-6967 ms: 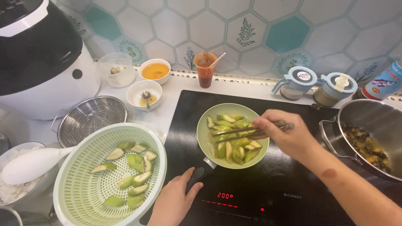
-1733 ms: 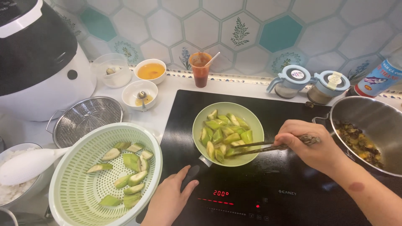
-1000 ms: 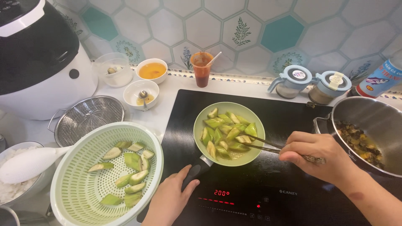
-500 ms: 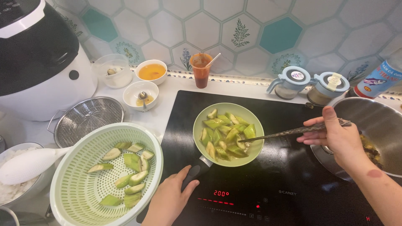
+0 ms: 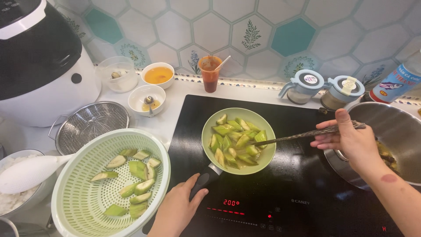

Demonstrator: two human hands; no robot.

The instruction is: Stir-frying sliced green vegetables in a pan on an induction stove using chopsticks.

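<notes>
Green pan [image 5: 239, 140] of sliced vegetables [image 5: 237, 140], centred on black induction hob [image 5: 307, 184], steadied by left hand [image 5: 177, 210] gripping its handle [image 5: 204, 181] while right hand [image 5: 346, 140] pinched chopsticks [image 5: 302, 134], stirring.

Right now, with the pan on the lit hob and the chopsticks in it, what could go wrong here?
The left hand grips only the end of the pan handle, so the small green frying pan might tip or slide if the chopsticks push hard. The right hand hangs just above the rim of the steel pot, which may be hot. The vegetable slices fill the pan nearly to its edge, so stirring could flick one onto the induction hob.
</notes>
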